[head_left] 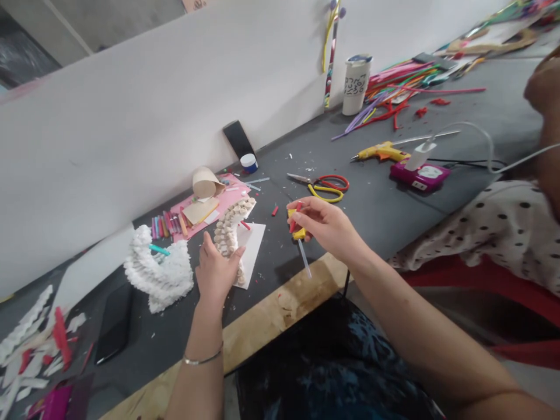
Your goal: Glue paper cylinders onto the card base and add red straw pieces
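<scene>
My left hand (217,267) lies with thumb and fingers spread against a white card piece (254,251) covered along a curve with small beige rolled bits (225,224). A short red stick (245,225) lies on that piece. My right hand (328,226) is closed in a pinch on a small red piece (296,217). Just under those fingers is a yellow glue gun (299,234), with a clear glue stick (305,259) poking out toward me; the fingers partly hide it. Another short red piece (275,210) lies on the table between my hands.
A fluffy white curved shape (160,268) stands left. Beyond are pink paper (231,192), scissors (326,185) and a leaning phone (238,139). Another glue gun (385,151) lies near a purple power strip (417,177) with cables. Another person's arm (549,116) is at right.
</scene>
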Demonstrator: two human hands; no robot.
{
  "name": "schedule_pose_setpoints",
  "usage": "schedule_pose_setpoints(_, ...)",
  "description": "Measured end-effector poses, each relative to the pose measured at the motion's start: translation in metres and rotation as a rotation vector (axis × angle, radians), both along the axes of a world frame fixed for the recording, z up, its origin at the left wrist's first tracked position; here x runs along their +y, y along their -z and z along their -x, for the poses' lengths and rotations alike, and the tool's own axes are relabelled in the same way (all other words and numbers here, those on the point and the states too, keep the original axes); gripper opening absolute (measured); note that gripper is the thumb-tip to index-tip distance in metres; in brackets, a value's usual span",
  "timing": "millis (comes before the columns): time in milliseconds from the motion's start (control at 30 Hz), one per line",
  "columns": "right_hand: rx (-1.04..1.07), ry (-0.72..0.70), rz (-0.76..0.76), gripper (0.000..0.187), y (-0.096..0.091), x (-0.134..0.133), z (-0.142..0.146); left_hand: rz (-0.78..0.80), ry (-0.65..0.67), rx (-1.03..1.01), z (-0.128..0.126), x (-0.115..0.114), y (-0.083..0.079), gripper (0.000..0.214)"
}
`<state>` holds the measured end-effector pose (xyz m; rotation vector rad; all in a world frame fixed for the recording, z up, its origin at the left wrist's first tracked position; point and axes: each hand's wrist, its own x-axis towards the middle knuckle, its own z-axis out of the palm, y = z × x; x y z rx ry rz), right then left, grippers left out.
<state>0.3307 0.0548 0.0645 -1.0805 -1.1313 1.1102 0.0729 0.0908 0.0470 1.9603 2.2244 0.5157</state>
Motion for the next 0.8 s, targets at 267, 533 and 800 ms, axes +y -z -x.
schedule_pose_setpoints(267, 0.048, -0.001, 0.063, 0.029, 0.013, 0.008, -0.009, -0.033, 0.039, -0.062, 0.008, 0.01, 0.012, 0.1)
schedule_pose_setpoints(533, -0.009, -0.102, 0.077, 0.021, 0.023, 0.02, -0.009, 0.04, 0.095, -0.169, 0.032, 0.013, 0.015, 0.099)
schedule_pose_setpoints(800, -0.234, -0.175, 0.027, 0.01, 0.027, 0.032, 0.013, 0.081, 0.25, -0.276, 0.057, 0.015, 0.018, 0.093)
